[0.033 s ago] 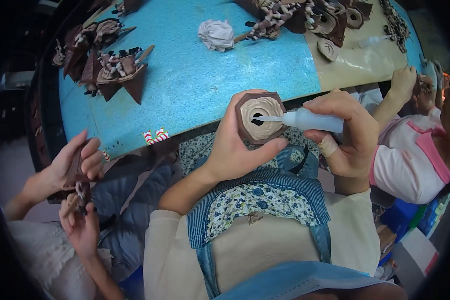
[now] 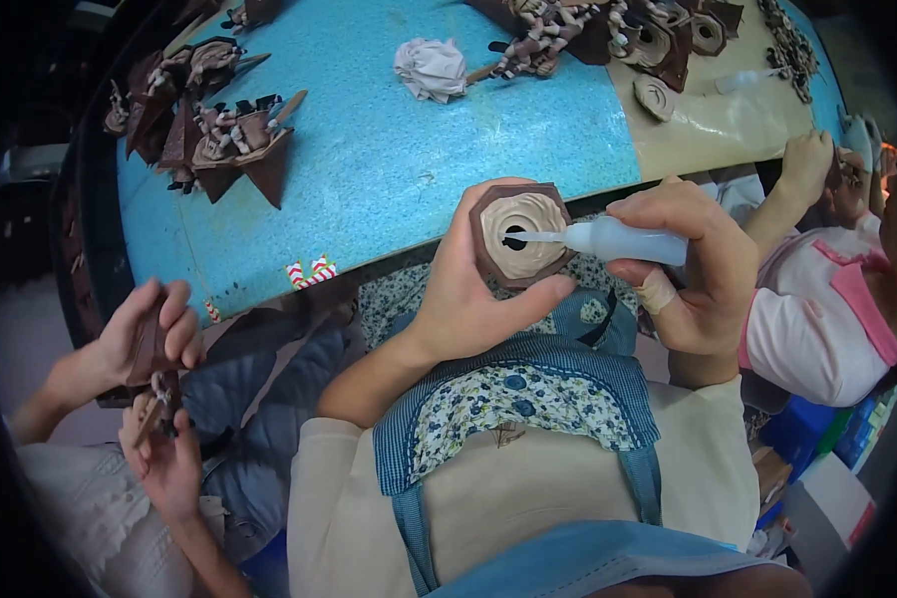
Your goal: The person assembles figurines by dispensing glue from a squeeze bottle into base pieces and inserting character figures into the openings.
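left co-worker's hands slightly lower, bottle nozzle at brown piece

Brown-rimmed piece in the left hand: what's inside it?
A ridged beige surface with a dark hole. The nozzle hides part of the hole, whose depths are too dark to see.

At twelve o'clock on the blue table, a crumpled white bundle; near nine o'clock, by its edge, striped tape; at four o'clock, a white box.
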`<state>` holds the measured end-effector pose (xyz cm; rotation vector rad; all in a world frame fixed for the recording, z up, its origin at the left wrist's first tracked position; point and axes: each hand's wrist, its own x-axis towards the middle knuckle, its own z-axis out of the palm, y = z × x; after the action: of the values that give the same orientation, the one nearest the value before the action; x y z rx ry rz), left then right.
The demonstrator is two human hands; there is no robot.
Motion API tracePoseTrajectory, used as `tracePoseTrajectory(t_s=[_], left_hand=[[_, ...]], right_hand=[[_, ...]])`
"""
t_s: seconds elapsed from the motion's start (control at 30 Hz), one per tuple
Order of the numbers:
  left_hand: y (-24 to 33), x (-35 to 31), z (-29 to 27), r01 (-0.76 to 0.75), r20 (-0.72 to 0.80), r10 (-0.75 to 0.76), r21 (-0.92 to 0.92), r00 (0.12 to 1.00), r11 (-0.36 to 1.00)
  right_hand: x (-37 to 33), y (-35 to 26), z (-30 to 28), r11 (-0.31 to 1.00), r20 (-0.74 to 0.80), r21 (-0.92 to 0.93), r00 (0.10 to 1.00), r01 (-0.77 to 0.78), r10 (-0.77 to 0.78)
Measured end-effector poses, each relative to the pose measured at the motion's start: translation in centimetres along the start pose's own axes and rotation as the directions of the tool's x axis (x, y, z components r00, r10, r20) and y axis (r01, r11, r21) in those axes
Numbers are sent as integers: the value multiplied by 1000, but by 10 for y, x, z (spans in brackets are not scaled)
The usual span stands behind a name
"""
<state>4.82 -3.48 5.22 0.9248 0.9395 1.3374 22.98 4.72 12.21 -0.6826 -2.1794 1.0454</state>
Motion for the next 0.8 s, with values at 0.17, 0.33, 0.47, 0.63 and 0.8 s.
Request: tracePoseTrajectory(t_s=[0.17, 0.33, 0.47, 0.63, 0.8], left_hand=[[-1, 1, 0, 8, 7, -8, 35, 1000, 999], [0, -1, -4, 0, 1, 0, 23, 1000, 1000], [2, -1, -7, -8, 14, 7, 46, 1000, 999], [1, -2, -10, 9, -6, -8, 27, 1000, 1000], [0, -1, -11, -1, 10, 1, 64, 1000, 998]], right_hand=[[6, 0, -3, 993, 6, -64, 995, 102, -101], [10, 1, -1, 980, 6, -96, 984, 176, -177], [14, -1, 3, 975, 18, -113, 981, 193, -192], [17, -4, 6, 975, 9, -119, 983, 185, -185], [18, -4, 7, 965, 6, -141, 975, 222, -223]])
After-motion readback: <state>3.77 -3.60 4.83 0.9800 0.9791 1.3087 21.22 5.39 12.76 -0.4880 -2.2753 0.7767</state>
